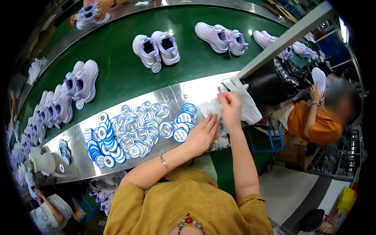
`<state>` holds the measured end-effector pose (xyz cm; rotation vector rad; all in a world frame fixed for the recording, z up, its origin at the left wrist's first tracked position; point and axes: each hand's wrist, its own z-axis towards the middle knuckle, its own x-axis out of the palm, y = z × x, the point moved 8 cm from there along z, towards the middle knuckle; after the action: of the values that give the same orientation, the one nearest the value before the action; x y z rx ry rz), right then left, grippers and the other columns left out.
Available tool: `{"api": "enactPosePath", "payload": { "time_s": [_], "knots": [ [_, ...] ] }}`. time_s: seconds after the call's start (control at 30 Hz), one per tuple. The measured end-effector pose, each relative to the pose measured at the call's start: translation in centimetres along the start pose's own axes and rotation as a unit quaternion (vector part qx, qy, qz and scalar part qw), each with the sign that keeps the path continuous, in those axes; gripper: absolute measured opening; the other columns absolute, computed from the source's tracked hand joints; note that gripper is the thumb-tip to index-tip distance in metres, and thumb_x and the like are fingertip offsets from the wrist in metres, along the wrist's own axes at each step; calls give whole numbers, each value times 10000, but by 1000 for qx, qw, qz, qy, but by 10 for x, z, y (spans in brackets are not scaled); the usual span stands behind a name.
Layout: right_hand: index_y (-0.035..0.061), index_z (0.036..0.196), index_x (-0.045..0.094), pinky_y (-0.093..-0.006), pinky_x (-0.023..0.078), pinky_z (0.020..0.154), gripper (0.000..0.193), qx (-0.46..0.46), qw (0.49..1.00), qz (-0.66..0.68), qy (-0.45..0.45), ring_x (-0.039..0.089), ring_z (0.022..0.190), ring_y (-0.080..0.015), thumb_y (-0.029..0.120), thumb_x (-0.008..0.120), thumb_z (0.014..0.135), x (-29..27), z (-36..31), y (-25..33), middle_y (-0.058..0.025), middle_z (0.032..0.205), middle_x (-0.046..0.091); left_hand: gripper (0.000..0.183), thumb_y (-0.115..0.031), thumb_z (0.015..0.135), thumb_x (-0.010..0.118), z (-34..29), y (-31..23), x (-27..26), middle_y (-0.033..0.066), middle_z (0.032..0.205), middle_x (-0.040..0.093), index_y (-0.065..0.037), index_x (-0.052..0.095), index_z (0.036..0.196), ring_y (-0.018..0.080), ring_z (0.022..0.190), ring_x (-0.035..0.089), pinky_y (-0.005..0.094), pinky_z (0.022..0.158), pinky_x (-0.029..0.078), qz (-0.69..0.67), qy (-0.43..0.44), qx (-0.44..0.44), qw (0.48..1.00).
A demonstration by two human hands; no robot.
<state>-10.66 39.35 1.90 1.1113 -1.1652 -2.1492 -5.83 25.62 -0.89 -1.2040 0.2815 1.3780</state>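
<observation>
My left hand lies flat with its fingers stretched out, at the edge of a bunch of thin see-through plastic strands on the metal worktop. Just to its right, my right hand is raised over the strands, thumb and fingers pinched together; whatever is between them is too small to make out. A see-through plastic bag shows below the left fingers. Left of my hands, round blue-and-white tags are spread in heaps and overlapping rows. Beside my right hand lies a white work glove.
Beyond the worktop, a green conveyor belt carries pairs of pale lilac sneakers, some with a round tag. A grey metal post and black patterned boots stand right. A co-worker in orange holds a shoe there; others work at left and far side.
</observation>
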Motion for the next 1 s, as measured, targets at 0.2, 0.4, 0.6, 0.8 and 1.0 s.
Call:
{"api": "enactPosePath", "payload": {
  "time_s": [0.2,0.4,0.6,0.8,1.0],
  "knots": [
    [-15,823,584,-234,420,698,146,5,979,77,-188,496,757,-105,87,591,927,-39,22,6,-31,826,547,519,-181,837,609,-4,3,9,243,1372,444,105,487,1253,352,1274,441,407,1056,375,-6,8,-19,1000],
    [1,945,568,-250,467,693,86,-92,975,160,-124,558,750,-125,82,541,958,-29,7,84,-67,861,610,495,-191,847,606,-5,-3,1,220,1396,430,34,504,1275,351,1275,440,408,1022,395,42,0,1,999],
    [41,1033,580,-222,433,632,107,13,977,214,14,502,637,-90,78,500,973,-14,-32,81,-22,797,561,393,-57,739,637,-45,1,-80,159,1148,594,-26,587,1128,296,982,586,401,793,496,12,-138,-16,990],
    [9,1089,549,-273,442,641,220,80,969,80,218,535,714,-121,191,505,973,52,-96,89,-70,797,586,342,-107,743,736,-129,80,-151,156,1010,562,-6,600,1041,325,909,548,384,747,464,185,-180,-280,925],
    [-6,1064,590,-330,475,672,171,-53,943,70,320,603,756,-288,51,507,924,102,-119,115,-145,851,613,380,-151,718,768,-149,94,-149,151,991,511,-4,596,1023,318,905,505,389,766,445,155,-109,-330,925]
  ]
}}
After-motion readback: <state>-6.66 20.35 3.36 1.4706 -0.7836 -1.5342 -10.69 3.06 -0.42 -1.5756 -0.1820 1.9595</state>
